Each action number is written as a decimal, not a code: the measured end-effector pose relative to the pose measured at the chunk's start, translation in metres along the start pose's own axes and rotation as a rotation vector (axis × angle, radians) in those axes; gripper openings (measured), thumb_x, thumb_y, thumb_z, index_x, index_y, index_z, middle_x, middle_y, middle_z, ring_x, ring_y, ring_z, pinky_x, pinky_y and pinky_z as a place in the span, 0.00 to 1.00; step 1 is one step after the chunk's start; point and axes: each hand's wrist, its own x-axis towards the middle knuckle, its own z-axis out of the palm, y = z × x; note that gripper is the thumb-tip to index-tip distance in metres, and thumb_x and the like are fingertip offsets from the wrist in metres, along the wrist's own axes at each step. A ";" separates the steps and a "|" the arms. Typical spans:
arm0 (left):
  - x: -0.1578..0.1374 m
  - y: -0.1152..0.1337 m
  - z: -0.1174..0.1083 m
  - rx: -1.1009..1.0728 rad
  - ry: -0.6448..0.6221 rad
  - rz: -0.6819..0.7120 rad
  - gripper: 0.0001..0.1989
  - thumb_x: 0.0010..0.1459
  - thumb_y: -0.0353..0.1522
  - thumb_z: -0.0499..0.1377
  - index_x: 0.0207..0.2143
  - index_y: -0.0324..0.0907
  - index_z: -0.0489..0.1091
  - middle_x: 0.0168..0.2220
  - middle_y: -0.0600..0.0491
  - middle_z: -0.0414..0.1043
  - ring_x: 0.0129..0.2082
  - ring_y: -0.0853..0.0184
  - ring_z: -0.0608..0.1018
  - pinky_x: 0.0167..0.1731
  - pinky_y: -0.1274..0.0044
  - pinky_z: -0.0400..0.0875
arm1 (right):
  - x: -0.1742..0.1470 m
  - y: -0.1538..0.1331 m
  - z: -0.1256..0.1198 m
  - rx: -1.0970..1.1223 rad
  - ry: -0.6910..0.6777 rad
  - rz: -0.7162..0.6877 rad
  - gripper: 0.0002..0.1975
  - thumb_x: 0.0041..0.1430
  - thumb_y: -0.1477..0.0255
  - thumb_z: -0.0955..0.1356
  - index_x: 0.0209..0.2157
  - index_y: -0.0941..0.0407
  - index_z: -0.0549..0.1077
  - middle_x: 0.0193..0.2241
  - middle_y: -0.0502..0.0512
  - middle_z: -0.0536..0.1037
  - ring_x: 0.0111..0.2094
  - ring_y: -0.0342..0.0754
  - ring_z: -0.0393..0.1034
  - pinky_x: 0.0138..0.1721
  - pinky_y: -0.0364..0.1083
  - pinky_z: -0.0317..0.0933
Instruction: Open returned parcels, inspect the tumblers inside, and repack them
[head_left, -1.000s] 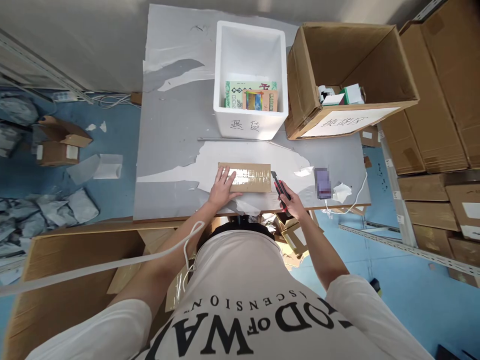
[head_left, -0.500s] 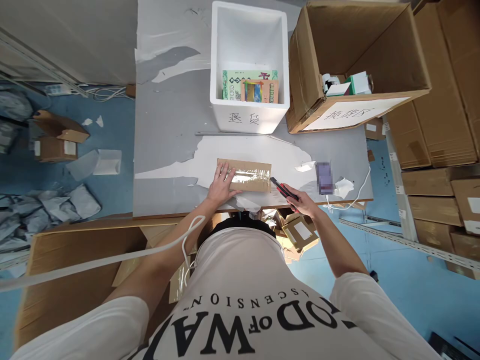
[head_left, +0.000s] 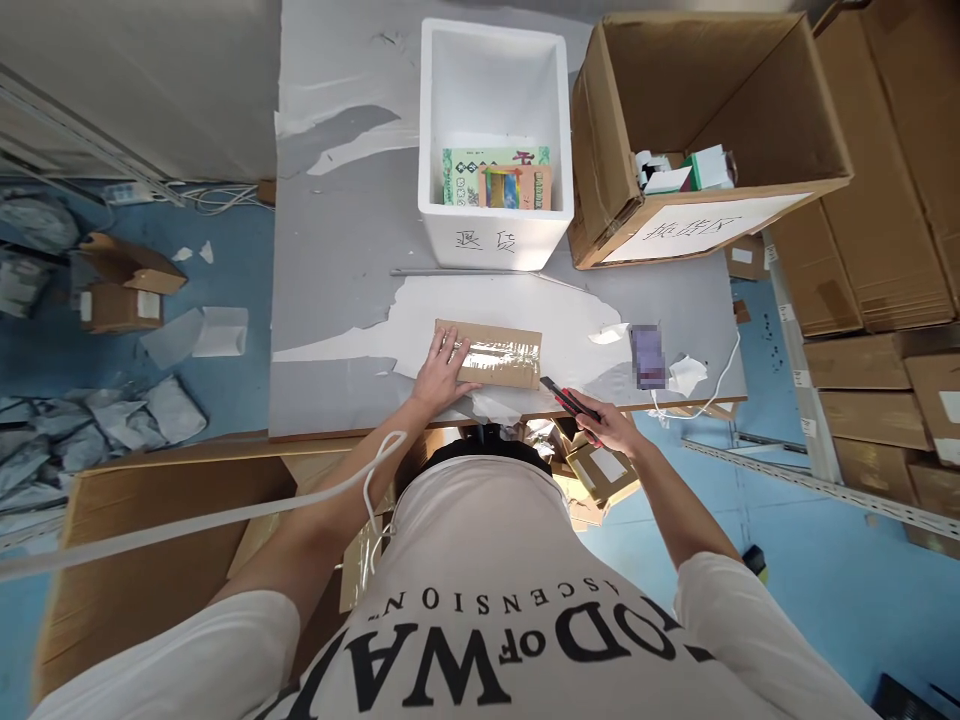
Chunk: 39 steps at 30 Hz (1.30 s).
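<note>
A small flat cardboard box (head_left: 502,357) with shiny clear tape along its top lies near the table's front edge. My left hand (head_left: 441,372) rests flat on its left end, fingers stretched out over the top and thumb along the near side. In my right hand (head_left: 609,428) is a box cutter (head_left: 571,400) with a black body and some red on it, gripped in closed fingers. The cutter's tip points at the box's near right corner; whether it touches the cardboard I cannot tell.
Behind stand a white foam box (head_left: 495,235) with booklets inside and a large open carton (head_left: 600,150) holding small boxes. A purple phone-like object (head_left: 649,357) and crumpled paper (head_left: 686,375) lie on the right of the grey table (head_left: 337,230). A white cable (head_left: 225,525) crosses over my left arm.
My right hand has drawn the box cutter slightly toward me, its tip passing from the box's right end to the near right corner. My left hand stays on the box.
</note>
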 end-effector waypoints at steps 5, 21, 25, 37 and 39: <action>-0.003 0.014 -0.002 0.040 0.004 -0.094 0.43 0.55 0.55 0.57 0.67 0.42 0.54 0.70 0.38 0.44 0.70 0.42 0.43 0.63 0.45 0.38 | 0.007 0.011 -0.016 -0.266 0.390 -0.028 0.34 0.62 0.61 0.63 0.68 0.48 0.52 0.30 0.51 0.72 0.22 0.44 0.64 0.24 0.46 0.64; -0.019 0.025 0.031 0.154 0.166 0.222 0.17 0.66 0.30 0.49 0.53 0.42 0.72 0.53 0.44 0.75 0.59 0.60 0.72 0.62 0.60 0.60 | 0.105 0.022 0.028 -0.979 0.742 0.116 0.32 0.65 0.70 0.57 0.68 0.59 0.47 0.63 0.72 0.53 0.63 0.64 0.50 0.59 0.63 0.50; -0.021 0.023 0.036 0.158 0.143 0.199 0.19 0.66 0.28 0.49 0.55 0.41 0.70 0.55 0.43 0.73 0.61 0.59 0.69 0.63 0.60 0.59 | 0.120 -0.044 0.027 -1.172 0.559 -0.383 0.33 0.68 0.61 0.55 0.69 0.61 0.47 0.64 0.71 0.54 0.64 0.60 0.48 0.61 0.56 0.51; -0.020 0.021 0.041 0.122 0.087 0.174 0.22 0.63 0.25 0.45 0.53 0.42 0.72 0.53 0.45 0.75 0.58 0.61 0.73 0.60 0.61 0.63 | 0.164 -0.134 0.028 -1.355 0.183 -0.393 0.20 0.70 0.64 0.54 0.51 0.58 0.70 0.41 0.61 0.78 0.40 0.53 0.71 0.41 0.47 0.60; -0.021 0.021 0.040 0.127 0.076 0.174 0.23 0.63 0.24 0.45 0.54 0.41 0.71 0.54 0.45 0.74 0.60 0.61 0.71 0.61 0.60 0.62 | 0.179 -0.142 0.022 -1.193 0.294 -0.356 0.20 0.69 0.61 0.56 0.47 0.57 0.71 0.38 0.59 0.78 0.39 0.52 0.71 0.40 0.46 0.61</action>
